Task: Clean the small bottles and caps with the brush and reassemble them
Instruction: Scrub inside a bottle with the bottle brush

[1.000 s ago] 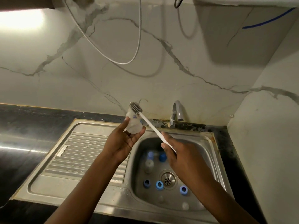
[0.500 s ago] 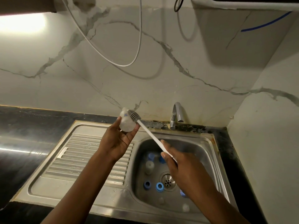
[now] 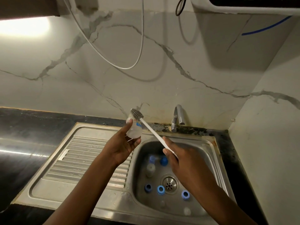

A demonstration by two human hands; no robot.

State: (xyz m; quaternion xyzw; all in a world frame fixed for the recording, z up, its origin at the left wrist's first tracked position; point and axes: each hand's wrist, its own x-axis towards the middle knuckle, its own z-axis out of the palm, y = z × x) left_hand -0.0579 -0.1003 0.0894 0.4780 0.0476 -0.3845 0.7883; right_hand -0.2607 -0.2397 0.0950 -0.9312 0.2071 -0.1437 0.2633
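Above the sink's [image 3: 97, 130] drainboard edge, my left hand [image 3: 123, 146] grips a small clear bottle [image 3: 134, 131], fingers and thumb curled round its lower half. My right hand pinches [image 3: 183, 163] the brush [image 3: 151, 129] low on its white handle, with the bristle head against the bottle's top end. I judge the bottle light, thin-walled and slippery if wet, so I'd hold its belly firmly without squeezing. Blue caps [image 3: 160, 190] and other bottles [image 3: 150, 169] lie down in the sink.
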